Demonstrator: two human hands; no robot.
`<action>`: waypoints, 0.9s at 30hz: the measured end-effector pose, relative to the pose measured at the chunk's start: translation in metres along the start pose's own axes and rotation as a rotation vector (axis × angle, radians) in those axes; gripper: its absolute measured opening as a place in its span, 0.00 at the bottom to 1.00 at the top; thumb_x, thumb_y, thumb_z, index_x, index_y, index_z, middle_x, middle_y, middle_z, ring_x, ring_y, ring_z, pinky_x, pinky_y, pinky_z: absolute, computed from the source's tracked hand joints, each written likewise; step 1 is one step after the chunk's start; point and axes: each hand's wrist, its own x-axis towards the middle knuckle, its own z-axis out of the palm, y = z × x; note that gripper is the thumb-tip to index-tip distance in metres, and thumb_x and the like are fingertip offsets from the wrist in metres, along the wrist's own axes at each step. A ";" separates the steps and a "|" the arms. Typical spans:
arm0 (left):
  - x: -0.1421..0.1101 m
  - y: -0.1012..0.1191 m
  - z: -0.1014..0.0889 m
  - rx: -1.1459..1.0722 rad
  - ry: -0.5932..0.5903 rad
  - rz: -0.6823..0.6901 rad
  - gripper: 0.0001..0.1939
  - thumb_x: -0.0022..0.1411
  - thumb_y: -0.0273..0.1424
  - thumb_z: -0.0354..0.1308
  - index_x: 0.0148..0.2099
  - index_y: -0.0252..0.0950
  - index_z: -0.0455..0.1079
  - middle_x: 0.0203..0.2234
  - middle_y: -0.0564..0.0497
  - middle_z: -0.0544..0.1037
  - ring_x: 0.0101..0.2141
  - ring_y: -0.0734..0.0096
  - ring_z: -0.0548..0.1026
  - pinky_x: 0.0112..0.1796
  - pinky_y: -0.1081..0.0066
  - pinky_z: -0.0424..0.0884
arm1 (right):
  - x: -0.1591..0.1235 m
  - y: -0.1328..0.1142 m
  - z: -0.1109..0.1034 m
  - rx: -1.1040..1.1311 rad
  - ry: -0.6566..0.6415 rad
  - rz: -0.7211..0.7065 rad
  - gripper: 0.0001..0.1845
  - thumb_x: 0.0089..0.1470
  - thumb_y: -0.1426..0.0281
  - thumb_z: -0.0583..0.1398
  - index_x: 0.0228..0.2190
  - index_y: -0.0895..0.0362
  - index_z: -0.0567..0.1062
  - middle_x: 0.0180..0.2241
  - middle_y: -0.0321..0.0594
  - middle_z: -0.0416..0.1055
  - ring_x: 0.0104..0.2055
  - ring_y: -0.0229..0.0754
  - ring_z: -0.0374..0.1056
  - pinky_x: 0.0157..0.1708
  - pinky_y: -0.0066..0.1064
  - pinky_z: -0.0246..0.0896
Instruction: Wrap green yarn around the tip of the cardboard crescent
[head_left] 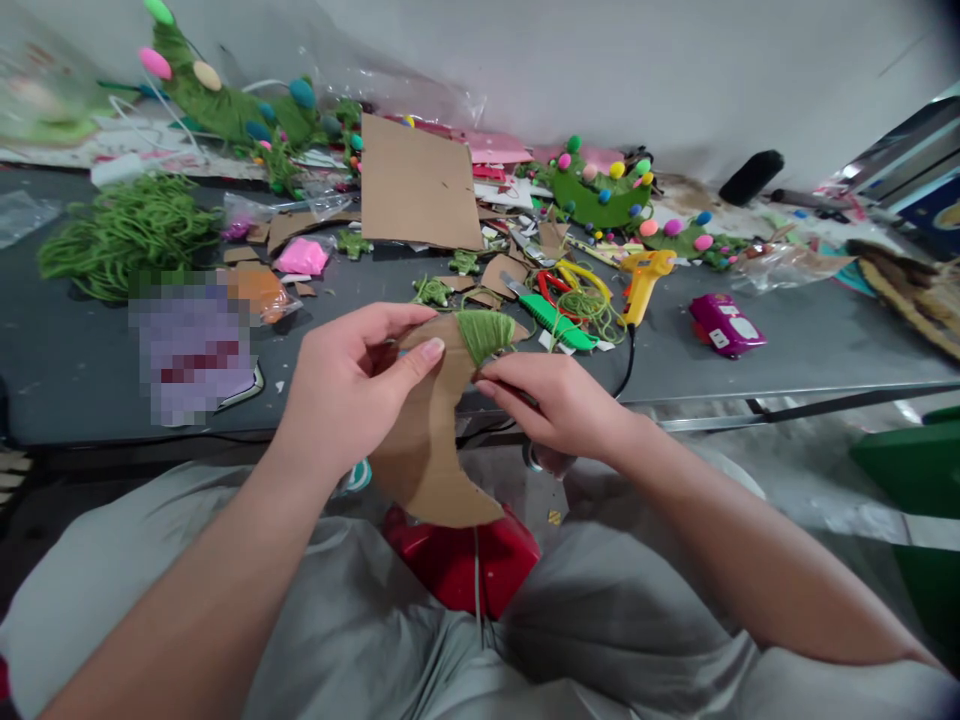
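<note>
Left hand point(352, 385) gripped the brown crescent-shaped cardboard cutout point(431, 440) by its upper inner edge, thumb pressed on the face, fingers closed behind it. The cutout was held above the lap, in front of the dark grey table point(75, 370). A band of green yarn point(484, 335) was wound round its upper tip. Right hand point(551, 400) was pinched shut just under that band; what it pinched was too small to tell.

Beyond the hands, on the table: one yellow glue gun point(643, 283), one green-handled cutter point(551, 318), one magenta plastic box point(726, 324), one flat brown cardboard sheet point(416, 185) propped up, one heap of loose green yarn point(127, 235), one pink packet point(302, 257). Two finished green crescents with coloured pompoms point(600, 195) lay at the back. One red stool point(457, 560) showed between the knees, partly hidden by the cutout.
</note>
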 end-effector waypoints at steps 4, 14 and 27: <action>-0.001 0.002 0.003 0.141 0.022 0.032 0.16 0.60 0.38 0.65 0.49 0.38 0.78 0.40 0.49 0.83 0.36 0.66 0.80 0.40 0.70 0.77 | -0.001 -0.004 0.000 -0.138 -0.028 -0.046 0.15 0.68 0.68 0.50 0.36 0.59 0.74 0.31 0.42 0.74 0.33 0.40 0.68 0.35 0.30 0.57; -0.003 -0.003 0.007 0.299 0.008 0.091 0.16 0.61 0.37 0.63 0.50 0.38 0.79 0.43 0.49 0.83 0.39 0.63 0.80 0.43 0.67 0.76 | -0.003 -0.006 -0.006 -0.261 -0.054 -0.050 0.15 0.67 0.69 0.51 0.33 0.59 0.74 0.31 0.41 0.74 0.33 0.40 0.67 0.33 0.31 0.53; 0.000 -0.003 0.005 0.234 -0.634 0.002 0.13 0.64 0.38 0.58 0.49 0.42 0.77 0.41 0.53 0.83 0.39 0.64 0.78 0.40 0.67 0.73 | 0.000 0.010 -0.015 -0.011 -0.065 -0.162 0.13 0.66 0.63 0.57 0.34 0.58 0.74 0.32 0.39 0.68 0.34 0.38 0.62 0.34 0.29 0.54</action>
